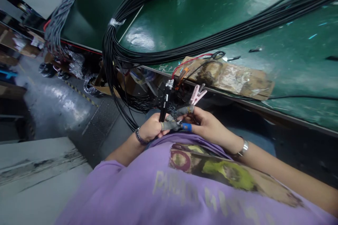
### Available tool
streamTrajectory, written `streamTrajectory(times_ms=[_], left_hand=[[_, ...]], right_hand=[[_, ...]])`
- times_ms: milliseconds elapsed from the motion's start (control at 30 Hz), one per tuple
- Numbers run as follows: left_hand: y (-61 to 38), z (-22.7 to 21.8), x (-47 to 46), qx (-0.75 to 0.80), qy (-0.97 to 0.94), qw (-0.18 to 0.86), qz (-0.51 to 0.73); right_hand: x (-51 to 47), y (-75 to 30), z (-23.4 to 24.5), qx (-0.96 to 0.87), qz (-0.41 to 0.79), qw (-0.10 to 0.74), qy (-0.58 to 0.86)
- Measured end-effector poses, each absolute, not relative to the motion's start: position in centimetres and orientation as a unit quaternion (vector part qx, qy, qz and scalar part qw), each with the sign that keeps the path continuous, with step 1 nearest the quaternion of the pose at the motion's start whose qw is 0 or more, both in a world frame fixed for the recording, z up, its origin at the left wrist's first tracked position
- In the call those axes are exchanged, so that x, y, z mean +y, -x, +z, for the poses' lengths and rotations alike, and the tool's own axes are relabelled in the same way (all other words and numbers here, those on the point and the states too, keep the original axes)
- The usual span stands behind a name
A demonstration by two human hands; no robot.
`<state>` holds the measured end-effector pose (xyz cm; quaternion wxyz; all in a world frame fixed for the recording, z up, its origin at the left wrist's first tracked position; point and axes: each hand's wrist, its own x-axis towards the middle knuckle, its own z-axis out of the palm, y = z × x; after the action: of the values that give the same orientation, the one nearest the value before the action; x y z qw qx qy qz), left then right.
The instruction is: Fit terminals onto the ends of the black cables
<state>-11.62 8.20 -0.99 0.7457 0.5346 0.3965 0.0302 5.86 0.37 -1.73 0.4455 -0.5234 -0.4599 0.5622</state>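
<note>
Your green bench (190, 17) spreads from eleven to four o'clock, and a long bundle of black cables (153, 58) loops over it, bending down off the edge at ten o'clock. Your purple shirt (126, 182) fills six o'clock. A worn cardboard piece (255, 86) lies along the bench's near edge at half past two.

Below the edge, your right hand (207, 123) comes in from four o'clock, its index finger and thumb curved toward the other hand; whether this grip pinches anything is too small to tell. Your left hand (153, 126), at seven o'clock, has its grip curled closed around a slim black piece (164, 107), which rises toward twelve o'clock with a whitish tip. Your left thumb nearly meets your right fingertips. A pink spring clip (196, 95) sits just beyond them at one o'clock. Blue tape (186, 127) wraps your right thumb.
</note>
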Motion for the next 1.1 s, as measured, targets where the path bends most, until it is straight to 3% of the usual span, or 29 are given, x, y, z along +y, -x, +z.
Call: streamTrajectory(times_ms=[267, 433, 600, 900, 1000, 1100], left_hand=[[11.9, 1.1, 8.1, 0.365, -0.517, 0.774, -0.019], [12.4, -0.6, 8.5, 0.355, -0.568, 0.74, -0.063], [12.1, -1.5, 8.1, 0.384, -0.625, 0.68, -0.008], [11.7, -3.1, 6.5, 0.382, -0.708, 0.59, 0.07], [11.5, -2.8, 6.1, 0.398, -0.706, 0.58, 0.078], [11.2, -2.1, 5.9, 0.418, -0.672, 0.608, 0.057]], right_hand=[[0.6, -4.4, -1.3, -0.445, 0.61, 0.469, 0.458], [0.8, -4.2, -2.8, -0.513, 0.542, 0.482, 0.459], [0.4, -5.0, -3.8, -0.519, 0.459, 0.489, 0.53], [-0.4, -4.9, -3.9, -0.53, 0.469, 0.421, 0.567], [-0.9, -4.9, -4.0, -0.584, 0.396, 0.416, 0.573], [-1.3, -5.2, -4.0, -0.69, 0.237, 0.415, 0.543]])
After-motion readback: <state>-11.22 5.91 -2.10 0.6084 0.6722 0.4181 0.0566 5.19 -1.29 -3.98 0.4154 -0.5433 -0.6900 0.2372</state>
